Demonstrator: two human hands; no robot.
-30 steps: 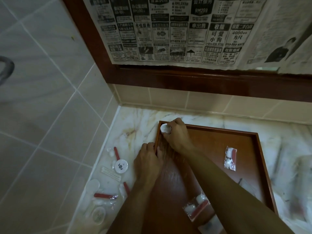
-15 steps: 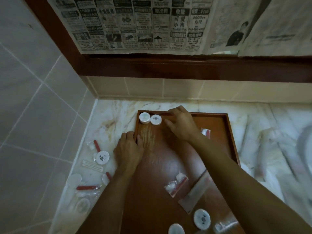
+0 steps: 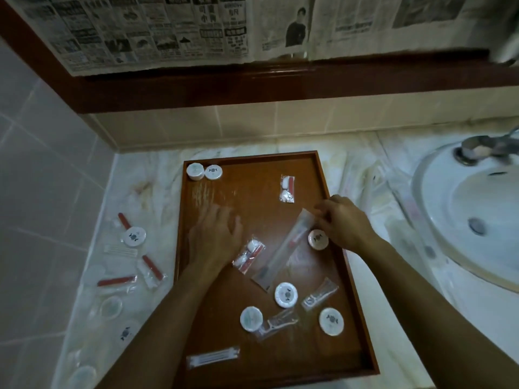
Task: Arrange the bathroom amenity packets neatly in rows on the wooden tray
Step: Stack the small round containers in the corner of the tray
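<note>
We look down on a marble bathroom counter (image 3: 134, 192) under a dark wooden frame (image 3: 252, 85) papered with newspaper sheets (image 3: 168, 29); a white basin (image 3: 463, 220) with a metal tap (image 3: 488, 147) sits at the counter's right edge. The wooden tray (image 3: 280, 355) lies on the counter with its far short edge toward the wall.

Our left hand (image 3: 214, 237) hovers over the tray's left half, fingers straight and spread, holding nothing — it looks slightly blurred. Our right hand (image 3: 341, 223) is near the tray's right edge with its fingers curled at the upper end of a long clear toothbrush packet (image 3: 283, 248), which lies diagonally across the tray's middle; whether they actually pinch it we cannot tell.

Two round white packets (image 3: 204, 171) sit side by side, touching, in the tray's far-left corner. Another round packet (image 3: 318, 239) lies just under our right hand, and three more round ones (image 3: 286, 294) are scattered toward the near edge, with two clear sachets (image 3: 320, 297) among them. A red-and-white packet (image 3: 249, 255) lies just beside our left hand, a similar one (image 3: 287, 188) near the far-right corner. A flat white strip packet (image 3: 213, 356) lies by the near-left corner.

On the counter along the tray's left edge lie further loose packets (image 3: 132, 256) — red sticks, white discs, clear sachets.
</note>
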